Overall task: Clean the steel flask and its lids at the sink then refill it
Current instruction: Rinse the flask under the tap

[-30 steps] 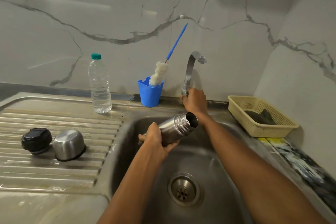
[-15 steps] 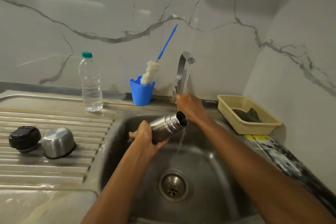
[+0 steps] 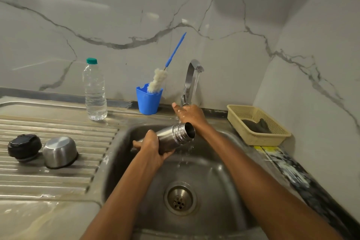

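Head view. A stainless sink basin with rounded walls fills the centre. The ridged drainboard bounds it on the left, a narrow ledge and veined marble wall bound the back, and a second wall closes in on the right. The floor of the basin around the round perforated drain is open, and both forearms cross above it.

The left hand grasps the steel flask around its mid-body, fingers curled beneath and thumb over the top. The flask is held over the basin, tilted, with its threaded open mouth pointing up and to the right beyond the grip, just beside the right wrist. Water drips from the lower lip of the mouth.

The right hand, wet and glistening, is at the base of the curved chrome tap with its thumb extended leftward. Its fingers are hidden, so it cannot be told whether they clasp anything. A thin water stream falls from the spout.

On the drainboard, well apart from the flask, the black lid and the brushed-steel cup lid sit side by side, the cup lid mouth down.

On the back ledge stand a clear plastic bottle with a green cap and a blue cup holding a bottle brush with a white fluffy head and a blue handle. At right, a cream mesh basket contains a dark cloth.
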Available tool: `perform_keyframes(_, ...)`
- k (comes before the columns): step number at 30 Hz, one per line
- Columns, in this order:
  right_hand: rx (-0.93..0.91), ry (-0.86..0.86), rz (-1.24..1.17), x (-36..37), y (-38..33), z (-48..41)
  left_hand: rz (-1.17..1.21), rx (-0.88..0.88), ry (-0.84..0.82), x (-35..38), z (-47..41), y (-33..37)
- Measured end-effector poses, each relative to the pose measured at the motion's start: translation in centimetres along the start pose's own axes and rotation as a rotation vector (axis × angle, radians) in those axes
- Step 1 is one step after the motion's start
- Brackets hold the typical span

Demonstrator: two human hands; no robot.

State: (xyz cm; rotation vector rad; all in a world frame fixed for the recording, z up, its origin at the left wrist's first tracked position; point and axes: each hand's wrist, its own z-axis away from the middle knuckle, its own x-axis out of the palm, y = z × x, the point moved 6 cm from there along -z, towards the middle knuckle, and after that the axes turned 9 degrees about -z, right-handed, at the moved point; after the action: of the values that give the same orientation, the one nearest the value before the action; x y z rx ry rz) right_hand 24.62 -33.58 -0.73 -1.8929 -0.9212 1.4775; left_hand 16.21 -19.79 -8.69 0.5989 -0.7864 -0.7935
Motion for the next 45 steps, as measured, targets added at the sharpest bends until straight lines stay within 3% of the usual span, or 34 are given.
perform_keyframes(3,0.031,0.009,-0.06,-2.3,0.4,2.7,-0.039,0.039,0.006,0.3,-0.2,-0.2)
perform_keyframes(7,0.311,-0.038,-0.511,-4.1,3.6,7.1,-0.048,0.023,-0.01,1.0,0.2,-0.7)
perform_keyframes(13,0.19,-0.237,-0.983,-3.2,4.8,10.6,-0.073,-0.069,-0.028,3.3,0.0,-2.6)
perform_keyframes(14,0.166,-0.235,-0.961,-3.1,4.7,10.4,-0.073,-0.063,-0.035,4.0,-0.2,-2.6)
perform_keyframes(17,0.127,-0.022,-0.676,-3.4,5.1,9.3,-0.109,-0.032,-0.037,5.9,0.2,-2.3)
perform_keyframes(20,0.148,0.135,-0.704,-4.0,6.5,8.2,-0.55,0.078,-0.165,8.0,0.3,-2.4)
perform_keyframes(23,0.172,0.249,-0.748,-5.0,8.1,7.5,-1.323,0.393,-0.023,9.0,-1.4,-1.2)
perform_keyframes(25,0.176,0.262,-0.775,-5.1,8.4,7.5,-1.482,0.596,-0.028,10.6,-1.3,0.1)
perform_keyframes(27,0.182,0.251,-0.793,-4.9,8.1,7.7,-1.387,0.725,-0.19,12.3,-1.2,0.9)
perform_keyframes(29,0.186,0.243,-0.82,-4.9,8.2,7.7,-1.216,0.786,-0.251,13.2,-2.0,1.6)
perform_keyframes(37,0.202,0.194,-0.861,-4.6,8.3,7.4,-0.916,0.795,-0.033,12.0,-3.6,2.3)
perform_keyframes(39,0.221,0.191,-0.849,-4.3,8.1,7.3,-0.977,0.691,-0.111,11.5,-3.8,1.2)
perform_keyframes(42,0.245,0.203,-0.814,-4.1,8.1,7.4,-0.928,0.455,-0.364,10.3,-2.9,-1.1)
perform_keyframes(45,0.261,0.233,-0.809,-3.9,8.0,7.3,-0.96,0.377,-0.581,9.7,-1.7,-2.2)
